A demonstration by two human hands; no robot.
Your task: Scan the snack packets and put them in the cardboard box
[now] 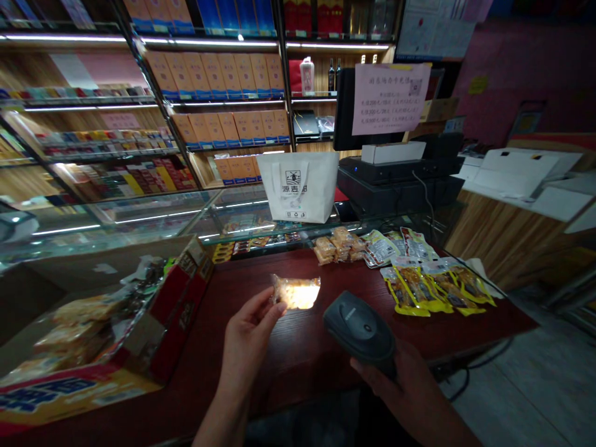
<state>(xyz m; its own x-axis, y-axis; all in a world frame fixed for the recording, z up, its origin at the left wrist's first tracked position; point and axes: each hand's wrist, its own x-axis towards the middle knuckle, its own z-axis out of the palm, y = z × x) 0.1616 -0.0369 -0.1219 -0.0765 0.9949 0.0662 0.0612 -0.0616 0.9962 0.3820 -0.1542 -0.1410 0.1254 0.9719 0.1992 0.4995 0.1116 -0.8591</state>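
My left hand (249, 332) pinches a small clear-wrapped snack packet (296, 292) by its left end and holds it up over the dark red counter (288, 360). The packet glows brightly where a light falls on it. My right hand (405, 385) grips a black handheld barcode scanner (361, 329), whose head points toward the packet from the right, a short gap away.
An open cardboard box of wrapped snacks (93, 335) stands at the left. Yellow snack pouches (437, 282) and small orange packets (338, 245) lie at the counter's far right. A white paper bag (298, 186) sits on the glass case, beside a black register (395, 177).
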